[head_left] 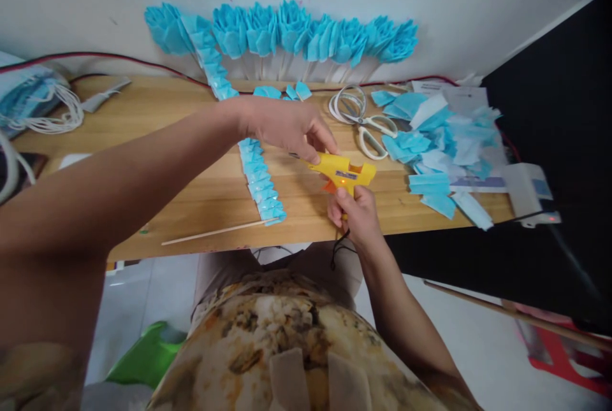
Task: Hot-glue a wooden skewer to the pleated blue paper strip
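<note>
My right hand (356, 213) is wrapped round the handle of a yellow hot glue gun (337, 165), which has a small lit orange light. My left hand (289, 127) reaches over from the left, its thumb and bent fingers on the barrel near the nozzle. Under my left wrist runs a long strip of overlapping blue fabric-like pieces (258, 172); its far end leans against the wall and shiny spots show along it. A thin wooden stick (215, 231) lies near the table's front edge, one end touching the strip's near end.
Several blue flowers on sticks (294, 25) lean against the wall. White-handled scissors (373, 137) and a tape roll (347, 104) lie right of centre. Blue scraps (444, 130) are heaped at the right, near a white box-like device (526, 191). White cord (62, 108) lies left.
</note>
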Demonstrator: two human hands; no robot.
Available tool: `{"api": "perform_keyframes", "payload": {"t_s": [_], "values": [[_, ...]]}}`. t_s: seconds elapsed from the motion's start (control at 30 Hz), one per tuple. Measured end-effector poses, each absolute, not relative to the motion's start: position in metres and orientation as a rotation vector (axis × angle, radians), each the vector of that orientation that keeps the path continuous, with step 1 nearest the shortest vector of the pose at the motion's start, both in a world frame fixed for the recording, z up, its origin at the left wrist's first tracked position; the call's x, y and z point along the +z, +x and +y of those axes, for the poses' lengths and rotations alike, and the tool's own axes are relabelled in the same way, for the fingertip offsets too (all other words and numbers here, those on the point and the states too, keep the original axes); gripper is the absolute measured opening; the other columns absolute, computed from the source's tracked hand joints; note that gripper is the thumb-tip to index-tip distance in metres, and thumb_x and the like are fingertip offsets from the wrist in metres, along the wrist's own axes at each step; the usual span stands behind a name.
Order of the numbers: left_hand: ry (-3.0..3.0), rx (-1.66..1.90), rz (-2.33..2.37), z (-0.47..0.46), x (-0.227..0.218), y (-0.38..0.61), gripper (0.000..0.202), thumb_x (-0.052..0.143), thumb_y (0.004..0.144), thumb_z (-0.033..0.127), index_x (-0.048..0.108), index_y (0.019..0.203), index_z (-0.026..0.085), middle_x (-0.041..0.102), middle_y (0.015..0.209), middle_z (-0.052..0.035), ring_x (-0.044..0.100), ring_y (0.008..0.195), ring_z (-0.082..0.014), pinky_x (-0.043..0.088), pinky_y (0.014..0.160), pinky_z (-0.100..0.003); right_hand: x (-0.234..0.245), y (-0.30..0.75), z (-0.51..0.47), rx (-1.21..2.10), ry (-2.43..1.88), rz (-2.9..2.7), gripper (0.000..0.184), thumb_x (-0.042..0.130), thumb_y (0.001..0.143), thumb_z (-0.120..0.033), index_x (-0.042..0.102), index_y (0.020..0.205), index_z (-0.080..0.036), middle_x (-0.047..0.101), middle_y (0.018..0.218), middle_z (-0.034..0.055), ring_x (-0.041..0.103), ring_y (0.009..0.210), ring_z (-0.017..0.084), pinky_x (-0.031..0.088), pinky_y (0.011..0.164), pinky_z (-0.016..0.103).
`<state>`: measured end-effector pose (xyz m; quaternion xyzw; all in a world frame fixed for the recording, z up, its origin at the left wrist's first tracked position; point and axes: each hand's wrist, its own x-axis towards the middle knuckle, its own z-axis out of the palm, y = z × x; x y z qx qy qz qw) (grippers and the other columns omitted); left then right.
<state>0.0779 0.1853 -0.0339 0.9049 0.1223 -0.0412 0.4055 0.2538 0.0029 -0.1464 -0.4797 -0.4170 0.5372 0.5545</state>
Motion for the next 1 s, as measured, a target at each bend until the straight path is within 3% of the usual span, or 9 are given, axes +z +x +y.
{"api": "perform_keyframes", "payload": {"t_s": [0.13,0.43,0.6,0.87,1.0], "values": [[2.287,-0.021,0.277,0.184,-0.041,0.083,0.045,0.069,0.082,0.047,0.077,0.119,0.022,0.078,0.102,-0.0003,0.069,0.092,-0.0182,0.050,0.084,-0.027,-0.148,0.253,0.003,1.252,-1.128,-0.997,0.048,0.077,0.085,-0.063,0.059,0.073,-0.020,0.048,0.044,-0.0085,0.037,0.033,0.005,0.029,0.038,0.021],[2.450,0.108,0.367,0.169,-0.043,0.099,0.034,0.074,0.080,0.046,0.076,0.102,0.020,0.073,0.092,-0.0008,0.066,0.096,-0.0221,0.044,0.084,-0.030,-0.148,0.251,0.004,1.195,-1.127,-1.005,0.049,0.074,0.088,-0.063,0.054,0.072,-0.022,0.051,0.045,-0.0078,0.041,0.033,0.007,0.032,0.037,0.022],[2.564,0.216,0.468,0.158,-0.046,0.105,0.033,0.074,0.081,0.048,0.072,0.094,0.018,0.071,0.085,-0.0011,0.065,0.084,-0.0192,0.041,0.075,-0.028,-0.149,0.251,0.006,1.179,-1.144,-0.998,0.049,0.073,0.087,-0.066,0.053,0.074,-0.023,0.051,0.045,-0.0080,0.040,0.034,0.007,0.032,0.038,0.023],[2.507,0.135,0.242,0.172,-0.040,0.094,0.029,0.071,0.082,0.033,0.077,0.107,0.019,0.078,0.098,-0.0033,0.068,0.085,-0.0180,0.046,0.078,-0.028,-0.150,0.252,0.005,1.209,-1.125,-0.984,0.054,0.076,0.082,-0.070,0.053,0.071,-0.022,0.051,0.046,-0.0080,0.040,0.033,0.006,0.030,0.037,0.022],[2.400,-0.010,0.191,0.179,-0.031,0.088,0.037,0.065,0.086,0.028,0.078,0.120,0.020,0.079,0.115,-0.0025,0.070,0.100,-0.0199,0.050,0.087,-0.027,-0.148,0.253,0.005,1.244,-1.091,-0.977,0.055,0.076,0.081,-0.071,0.055,0.072,-0.022,0.049,0.046,-0.0084,0.038,0.034,0.006,0.029,0.038,0.022]]}}
